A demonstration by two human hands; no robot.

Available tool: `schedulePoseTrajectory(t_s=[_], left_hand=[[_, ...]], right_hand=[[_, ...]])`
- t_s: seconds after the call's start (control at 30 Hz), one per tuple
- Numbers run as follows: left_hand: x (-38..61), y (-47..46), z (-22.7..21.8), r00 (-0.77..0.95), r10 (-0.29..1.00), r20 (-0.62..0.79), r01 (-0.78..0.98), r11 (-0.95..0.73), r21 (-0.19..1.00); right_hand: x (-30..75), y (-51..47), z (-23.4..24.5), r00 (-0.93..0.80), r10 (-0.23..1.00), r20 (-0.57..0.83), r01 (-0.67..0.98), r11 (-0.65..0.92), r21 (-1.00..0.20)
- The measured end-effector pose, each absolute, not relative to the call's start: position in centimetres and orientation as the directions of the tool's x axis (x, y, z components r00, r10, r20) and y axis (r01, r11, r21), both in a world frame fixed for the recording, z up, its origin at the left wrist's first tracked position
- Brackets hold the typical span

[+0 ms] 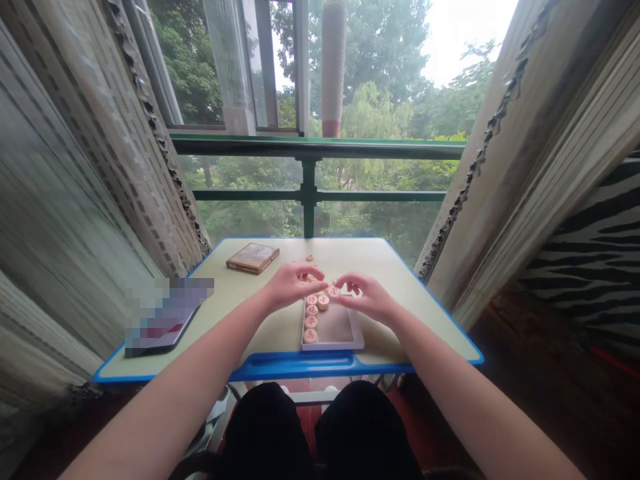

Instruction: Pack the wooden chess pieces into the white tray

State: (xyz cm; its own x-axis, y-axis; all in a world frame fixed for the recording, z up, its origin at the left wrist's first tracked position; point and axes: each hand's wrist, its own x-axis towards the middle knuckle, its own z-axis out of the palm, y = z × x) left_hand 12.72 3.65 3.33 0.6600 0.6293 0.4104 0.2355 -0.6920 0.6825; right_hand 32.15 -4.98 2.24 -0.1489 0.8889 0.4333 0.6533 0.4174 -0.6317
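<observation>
Wooden discs (311, 321) stand in one column against the left wall of the box (345, 343), I think to keep room beside them. My left hand (291, 285) and right hand (367, 299) curl over the far end of the box. Whether they grip anything, I cannot tell.

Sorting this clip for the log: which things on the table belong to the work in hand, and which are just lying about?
In use: left hand, right hand, round wooden game pieces, shallow box holding a row of them.
Lying about: brown square case, phone on the left.
</observation>
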Motion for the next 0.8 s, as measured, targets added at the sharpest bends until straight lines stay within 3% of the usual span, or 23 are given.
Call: schedulePoseTrajectory(t_s=[0.1,0.23,0.37,0.8], left_hand=[[12.5,4.9,1.8,0.561,0.716,0.415,0.267,-0.631,0.728],[12.7,5.3,0.2,0.686,0.602,0.408,0.303,-0.747,0.592],[13.0,5.1,0.1,0.703,0.565,0.432,0.307,-0.789,0.532],[13.2,4.9,0.3,0.634,0.618,0.465,0.376,-0.771,0.514]], right_hand=[[31.9,-4.9,1.7,-0.294,0.863,0.411,0.678,0.492,-0.547],[31.6,-4.8,1.2,-0.394,0.846,0.359,0.727,0.526,-0.441],[31.4,-4.6,1.0,-0.407,0.855,0.321,0.776,0.509,-0.373],[31.5,-4.7,1.0,-0.363,0.887,0.286,0.806,0.452,-0.381]])
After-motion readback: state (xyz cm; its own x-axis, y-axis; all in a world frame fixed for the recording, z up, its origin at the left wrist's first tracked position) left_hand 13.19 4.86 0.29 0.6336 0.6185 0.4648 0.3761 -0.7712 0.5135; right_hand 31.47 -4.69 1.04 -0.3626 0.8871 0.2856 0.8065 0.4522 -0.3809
